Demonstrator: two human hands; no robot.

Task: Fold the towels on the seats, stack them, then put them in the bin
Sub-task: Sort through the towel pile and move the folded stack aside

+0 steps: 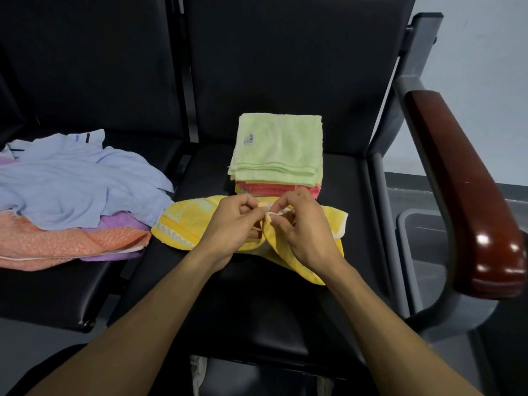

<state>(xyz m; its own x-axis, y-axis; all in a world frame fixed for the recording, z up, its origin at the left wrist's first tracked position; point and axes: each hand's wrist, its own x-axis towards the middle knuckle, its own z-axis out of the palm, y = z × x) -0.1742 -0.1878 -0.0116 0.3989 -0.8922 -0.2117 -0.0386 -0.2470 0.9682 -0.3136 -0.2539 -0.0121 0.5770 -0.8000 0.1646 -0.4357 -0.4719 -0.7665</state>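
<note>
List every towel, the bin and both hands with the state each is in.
yellow towel: partly folded, lying on the seat, corners pinched together
left hand: pinching a yellow towel corner
right hand: pinching a yellow towel corner
green towel: folded, top of the stack
red towel: folded, under the green one
blue towel: unfolded, crumpled on the pile
orange towel: unfolded, bottom of the pile
purple towel: unfolded, mostly covered
bin: beside the seat, contents hidden

A glossy reddish-brown wooden armrest [468, 192] is capping the grey metal frame [411, 92], a pale wall [485, 81] standing behind.
</note>
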